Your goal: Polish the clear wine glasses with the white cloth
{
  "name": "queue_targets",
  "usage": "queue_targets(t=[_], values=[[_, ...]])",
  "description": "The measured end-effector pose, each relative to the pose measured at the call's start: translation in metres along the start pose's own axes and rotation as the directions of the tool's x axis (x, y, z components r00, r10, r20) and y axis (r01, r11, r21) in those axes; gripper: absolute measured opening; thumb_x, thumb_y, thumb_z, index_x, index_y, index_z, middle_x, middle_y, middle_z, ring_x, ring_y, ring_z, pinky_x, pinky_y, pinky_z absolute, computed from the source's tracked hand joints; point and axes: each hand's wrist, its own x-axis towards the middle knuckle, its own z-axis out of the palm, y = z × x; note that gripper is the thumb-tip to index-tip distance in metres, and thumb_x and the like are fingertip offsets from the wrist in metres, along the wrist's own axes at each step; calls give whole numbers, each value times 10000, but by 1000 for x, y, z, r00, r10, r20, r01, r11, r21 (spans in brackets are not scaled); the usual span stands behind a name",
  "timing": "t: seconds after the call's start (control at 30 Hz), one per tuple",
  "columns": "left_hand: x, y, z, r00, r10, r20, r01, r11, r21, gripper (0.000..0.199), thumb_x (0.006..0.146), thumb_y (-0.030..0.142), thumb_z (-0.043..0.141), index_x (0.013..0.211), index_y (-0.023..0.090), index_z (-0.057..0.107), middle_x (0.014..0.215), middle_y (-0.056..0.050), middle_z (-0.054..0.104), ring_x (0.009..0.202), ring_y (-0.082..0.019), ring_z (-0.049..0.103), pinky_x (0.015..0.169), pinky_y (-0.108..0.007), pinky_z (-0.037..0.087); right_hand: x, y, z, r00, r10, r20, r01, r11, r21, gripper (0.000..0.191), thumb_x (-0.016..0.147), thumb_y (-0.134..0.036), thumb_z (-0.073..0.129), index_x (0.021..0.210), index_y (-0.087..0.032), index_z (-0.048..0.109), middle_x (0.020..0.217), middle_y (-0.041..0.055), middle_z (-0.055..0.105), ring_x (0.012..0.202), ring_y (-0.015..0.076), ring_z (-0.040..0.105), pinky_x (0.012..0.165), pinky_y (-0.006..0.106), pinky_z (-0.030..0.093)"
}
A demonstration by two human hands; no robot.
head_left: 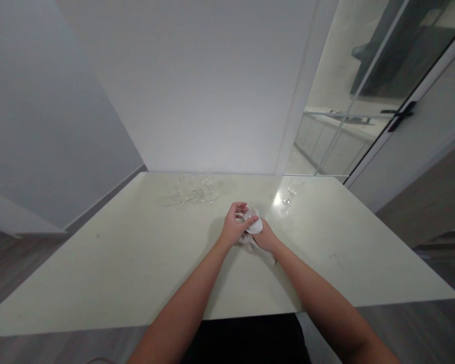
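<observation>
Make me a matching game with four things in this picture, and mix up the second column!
1. Cloth
2. Cluster of glasses
3. Lone stemmed glass
4. Door handle

A. black
B. on the table, right of the right hand
C. whitish, bunched up
D. left of the left hand

Pairs: 1-C, 2-D, 3-B, 4-A
</observation>
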Motion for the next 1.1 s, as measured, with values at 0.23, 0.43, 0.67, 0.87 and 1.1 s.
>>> queue_targets(t=[0.23,0.43,0.67,0.87,1.1], values=[[-3,7,-10,943,-108,313,250,853,-459,703,593,478,754,1173,132,561,1058,-143,647,929,-205,611,804,-309,456,-14,-6,-12,881,327,342,-387,914,123,379,651,-426,700,906,-151,645,753,56,694,666,192,644,628,339,524],[6,1,-5,976,-136,172,195,897,-397,603,612,390,769,1124,136,575,1113,-146,638,958,-202,606,838,-326,456,-2,2,-14,993,116,27,-105,960,-258,319,733,-365,637,998,-187,627,988,81,691,933,227,626,793,352,503],[2,-1,-14,955,-80,285,213,853,-476,544,580,313,799,1066,147,617,1034,-114,667,933,-205,613,855,-339,444,-6,-1,-22,938,271,217,-218,946,-239,321,725,-413,627,934,-170,607,824,49,679,758,177,621,723,317,501],[-1,3,-11,927,-72,368,276,796,-538,607,621,343,773,1159,153,565,1114,-145,639,999,-224,594,883,-345,419,-12,-3,-19,924,319,210,-283,941,-185,306,723,-418,607,894,-164,599,784,48,665,705,178,610,674,313,491],[4,-2,-10,968,-138,210,202,924,-325,429,608,320,773,971,155,617,925,-45,636,838,-151,577,764,-268,428,0,2,-11,995,81,66,-38,866,-498,314,729,-290,610,1032,-208,594,1016,74,663,1031,242,567,871,347,442]])
